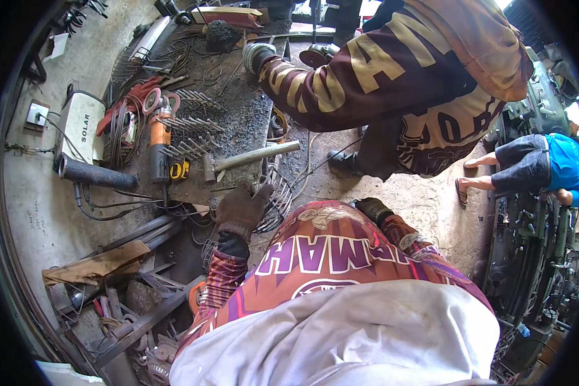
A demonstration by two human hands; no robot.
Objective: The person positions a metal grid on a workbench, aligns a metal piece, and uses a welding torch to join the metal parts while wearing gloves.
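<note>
My left hand [241, 211], in a dark work glove, is at the near edge of the workbench [238, 122]. Its fingers are apart and I see nothing held in them. Just beyond it on the bench lies a hammer [257, 156] with a pale wooden handle, its head beside a yellow tape measure [179, 170]. An orange angle grinder [160, 138] lies farther left, next to several rows of metal rods [196, 125]. My right hand [372, 210], also gloved, is low by my right side. My shirt partly covers it, and its fingers do not show clearly.
Across the bench a co-worker in a maroon sleeve [328, 90] bends over, one gloved hand [258, 56] near a grinding disc [315, 58]. Wire coils [278, 199] hang by the bench edge. Scrap steel [141, 321] fills the lower left. Another person [540, 161] stands by machinery at right.
</note>
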